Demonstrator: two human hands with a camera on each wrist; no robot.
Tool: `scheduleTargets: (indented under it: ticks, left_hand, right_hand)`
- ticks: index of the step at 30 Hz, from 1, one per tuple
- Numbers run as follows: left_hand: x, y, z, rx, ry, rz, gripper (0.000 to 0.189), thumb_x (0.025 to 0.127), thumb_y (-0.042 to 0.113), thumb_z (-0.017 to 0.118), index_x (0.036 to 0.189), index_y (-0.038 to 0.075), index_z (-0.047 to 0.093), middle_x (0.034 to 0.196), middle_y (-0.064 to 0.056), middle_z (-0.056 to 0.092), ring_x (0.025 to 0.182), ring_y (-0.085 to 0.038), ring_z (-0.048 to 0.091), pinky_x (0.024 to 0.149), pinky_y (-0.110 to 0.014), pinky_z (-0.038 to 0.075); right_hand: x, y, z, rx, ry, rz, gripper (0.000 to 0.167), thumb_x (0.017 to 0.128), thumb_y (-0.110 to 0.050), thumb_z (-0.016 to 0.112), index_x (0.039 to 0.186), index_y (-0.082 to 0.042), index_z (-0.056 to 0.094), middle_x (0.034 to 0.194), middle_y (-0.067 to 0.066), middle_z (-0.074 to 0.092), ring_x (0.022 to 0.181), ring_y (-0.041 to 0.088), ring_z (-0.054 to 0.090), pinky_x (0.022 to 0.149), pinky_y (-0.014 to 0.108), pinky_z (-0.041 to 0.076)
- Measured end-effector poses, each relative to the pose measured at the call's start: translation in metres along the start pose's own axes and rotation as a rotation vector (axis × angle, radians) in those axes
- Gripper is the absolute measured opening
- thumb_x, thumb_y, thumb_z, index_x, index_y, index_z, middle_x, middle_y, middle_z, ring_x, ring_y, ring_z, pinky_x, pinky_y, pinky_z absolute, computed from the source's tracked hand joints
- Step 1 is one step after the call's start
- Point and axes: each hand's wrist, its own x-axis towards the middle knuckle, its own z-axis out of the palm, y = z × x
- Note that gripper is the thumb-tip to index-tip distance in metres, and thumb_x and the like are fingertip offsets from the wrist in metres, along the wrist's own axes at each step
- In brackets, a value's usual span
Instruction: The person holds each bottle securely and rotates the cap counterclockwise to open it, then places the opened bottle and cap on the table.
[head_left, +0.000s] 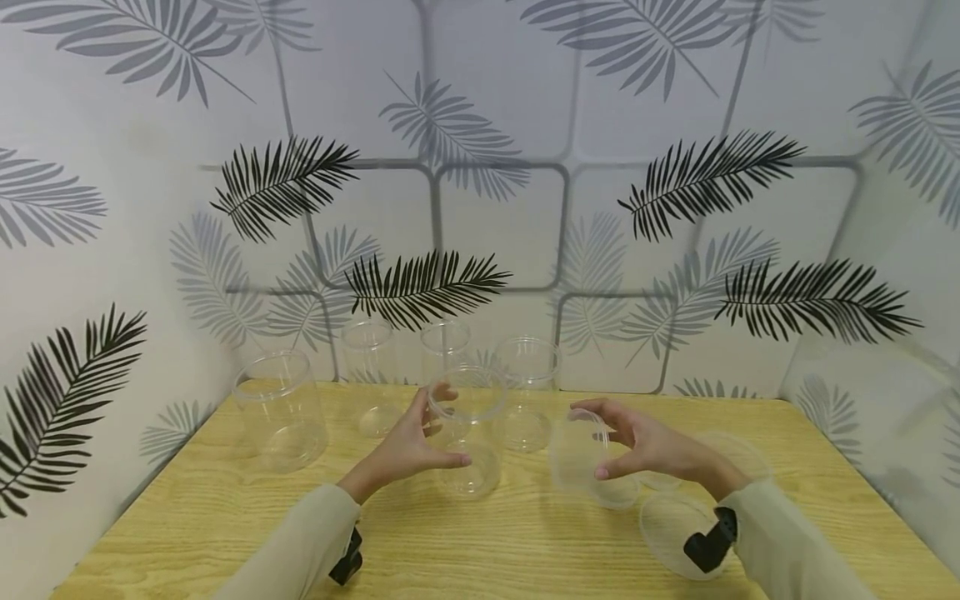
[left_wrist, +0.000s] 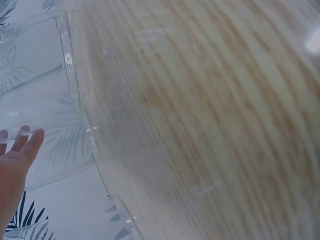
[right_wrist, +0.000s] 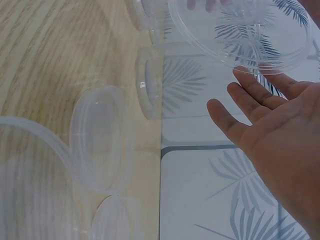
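Note:
A clear round jar [head_left: 474, 473] stands upright near the middle of the wood-grain table. My left hand [head_left: 405, 454] grips it from its left, thumb at the near side and fingers behind the wall. To the right of the jar, my right hand [head_left: 648, 442] holds a clear round lid [head_left: 577, 458] by its edge, tilted up on its side above the table. The right wrist view shows the lid [right_wrist: 200, 30] at the fingertips, the hand [right_wrist: 285, 115] otherwise spread. Part of my left hand [left_wrist: 12, 175] shows at the edge of the left wrist view.
More clear jars stand at the back: a wide one [head_left: 281, 425] at left, others [head_left: 371, 383] [head_left: 528, 392] toward the wall. Several clear lids [head_left: 675, 542] lie on the table [head_left: 420, 550] at right, partly under my right arm. A leaf-patterned wall [head_left: 495, 225] borders the back.

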Motion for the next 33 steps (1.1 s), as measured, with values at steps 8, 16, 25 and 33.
scheduleTargets:
  ticks: [8,16,25,33]
  left_hand:
    - [-0.001,-0.004,0.002,-0.002,-0.011,-0.008,0.097,0.066,0.02,0.083,0.14,0.023,0.02,0.141,-0.013,0.031,0.13,-0.039,0.035,0.104,-0.053,0.033]
    - [-0.001,-0.006,0.004,-0.001,-0.025,-0.008,0.097,0.066,0.021,0.082,0.14,0.023,0.019,0.142,-0.012,0.03,0.131,-0.039,0.032,0.104,-0.055,0.031]
    - [-0.001,-0.006,0.002,0.018,-0.03,-0.027,0.098,0.065,0.022,0.083,0.139,0.028,0.019,0.141,-0.011,0.032,0.131,-0.039,0.033,0.104,-0.055,0.032]
    - [-0.006,0.009,0.0,-0.027,-0.054,-0.038,0.097,0.067,0.015,0.081,0.141,0.019,0.019,0.143,-0.017,0.03,0.13,-0.044,0.03,0.104,-0.058,0.029]
  right_hand:
    - [0.001,0.01,0.008,-0.114,-0.063,0.01,0.073,0.08,-0.015,0.07,0.141,-0.015,0.029,0.147,0.013,0.024,0.136,0.038,0.016,0.102,0.063,0.024]
    - [0.002,0.008,0.016,-0.219,-0.129,0.037,0.076,0.079,-0.023,0.072,0.14,-0.01,0.03,0.144,0.014,0.029,0.132,0.035,0.027,0.102,0.061,0.029]
    - [0.006,-0.004,0.027,-0.339,-0.194,0.062,0.077,0.076,-0.035,0.073,0.138,-0.018,0.031,0.138,0.01,0.032,0.129,0.04,0.028,0.098,0.061,0.032]
    - [0.016,-0.005,0.043,-0.381,-0.255,0.02,0.081,0.074,-0.037,0.074,0.139,-0.022,0.029,0.139,0.006,0.029,0.128,0.033,0.032,0.098,0.056,0.035]
